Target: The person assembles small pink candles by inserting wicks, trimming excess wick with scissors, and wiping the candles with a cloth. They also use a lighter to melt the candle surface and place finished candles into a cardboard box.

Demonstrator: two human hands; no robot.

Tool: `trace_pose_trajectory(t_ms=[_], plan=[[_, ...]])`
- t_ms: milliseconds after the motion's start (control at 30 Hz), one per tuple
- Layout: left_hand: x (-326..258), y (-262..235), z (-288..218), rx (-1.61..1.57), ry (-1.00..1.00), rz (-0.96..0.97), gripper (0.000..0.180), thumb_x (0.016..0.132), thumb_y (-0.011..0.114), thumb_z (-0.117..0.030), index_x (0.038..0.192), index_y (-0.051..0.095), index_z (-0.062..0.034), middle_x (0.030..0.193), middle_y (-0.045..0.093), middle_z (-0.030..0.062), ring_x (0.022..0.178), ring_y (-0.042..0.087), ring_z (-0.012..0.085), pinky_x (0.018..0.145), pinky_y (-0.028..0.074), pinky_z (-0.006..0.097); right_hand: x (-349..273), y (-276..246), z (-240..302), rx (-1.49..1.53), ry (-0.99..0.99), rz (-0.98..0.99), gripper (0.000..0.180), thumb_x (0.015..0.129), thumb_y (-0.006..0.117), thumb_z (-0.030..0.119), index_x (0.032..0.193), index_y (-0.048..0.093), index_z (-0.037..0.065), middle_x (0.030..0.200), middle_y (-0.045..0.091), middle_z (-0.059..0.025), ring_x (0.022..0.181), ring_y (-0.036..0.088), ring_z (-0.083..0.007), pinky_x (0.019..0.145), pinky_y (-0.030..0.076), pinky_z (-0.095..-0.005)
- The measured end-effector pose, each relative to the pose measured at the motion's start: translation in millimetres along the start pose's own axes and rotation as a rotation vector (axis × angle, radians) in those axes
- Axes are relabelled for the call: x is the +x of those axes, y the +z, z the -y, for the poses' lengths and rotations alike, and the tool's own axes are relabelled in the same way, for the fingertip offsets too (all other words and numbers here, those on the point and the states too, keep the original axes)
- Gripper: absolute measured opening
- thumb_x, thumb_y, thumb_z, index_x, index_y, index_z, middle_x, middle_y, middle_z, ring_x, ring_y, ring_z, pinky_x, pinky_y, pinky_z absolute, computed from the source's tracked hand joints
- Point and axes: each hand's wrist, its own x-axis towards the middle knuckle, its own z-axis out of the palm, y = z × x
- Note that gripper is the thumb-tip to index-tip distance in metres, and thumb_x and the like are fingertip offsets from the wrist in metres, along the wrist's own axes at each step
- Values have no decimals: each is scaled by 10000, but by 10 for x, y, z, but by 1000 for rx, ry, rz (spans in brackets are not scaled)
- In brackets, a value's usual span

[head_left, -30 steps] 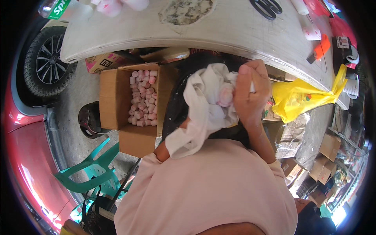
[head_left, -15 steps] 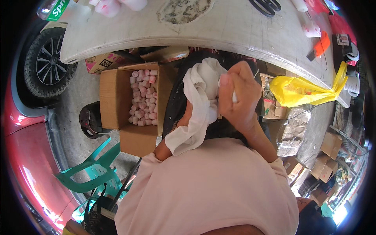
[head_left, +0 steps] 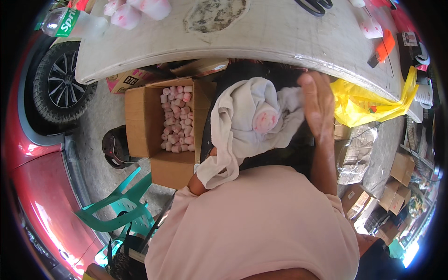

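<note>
A whitish cloth [head_left: 238, 114] lies draped over my left hand, which it hides. Only part of my left forearm [head_left: 198, 185] shows below it. On the cloth rests a rounded white piece with pink mottling [head_left: 265, 120], its round end facing up. My right hand [head_left: 318, 105] is at the cloth's right edge with its fingers stretched out and nothing visible in them. Left of the cloth, an open cardboard box [head_left: 138, 119] holds a heap of small pink-and-white cylinders [head_left: 176, 123].
A pale worn tabletop [head_left: 266, 44] curves across the far side, bearing a green-labelled bottle [head_left: 67, 22], larger pink-and-white pieces [head_left: 126, 16] and an orange-handled tool [head_left: 385, 45]. A yellow plastic bag [head_left: 361, 107] hangs at right. A green chair [head_left: 126, 205] and red car [head_left: 46, 186] are left.
My right hand has moved right, from a closed grip against the cloth to stretched fingers. The cloth has spread out, and the pink-mottled piece now shows on it. The whole view has shifted slightly.
</note>
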Motion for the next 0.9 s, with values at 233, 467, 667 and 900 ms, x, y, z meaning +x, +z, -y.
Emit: trace_pose_trajectory(t_ms=[233,467,667,900], plan=[[-3,6,35,-6,-1,7,274,755,638,-152,992,633,-15,920,631,161,960,591,318,987,389,460,-237,-251,358,78,-132,197,277,701,770,63,946,642,38,902,563,-93,783,581,-254,678,481,-317],[-3,31,11,74,22,28,281,742,643,-154,987,638,-15,915,632,169,970,593,333,1007,380,477,-295,-15,377,188,-263,209,489,630,795,37,1086,618,63,1021,573,-104,872,604,-264,700,519,-317],[207,-53,-98,1215,364,248,287,732,648,-156,982,641,-15,911,633,176,979,594,345,1025,372,491,-318,-62,232,331,-163,79,499,631,750,-14,1088,564,59,1040,543,-104,903,604,-224,671,544,-286],[260,168,-776,2120,370,684,176,675,645,-90,840,662,-32,840,654,149,881,619,341,934,447,476,-289,-329,47,476,-261,-5,569,658,643,-55,1185,452,42,1115,438,-101,981,565,-183,801,541,-298]])
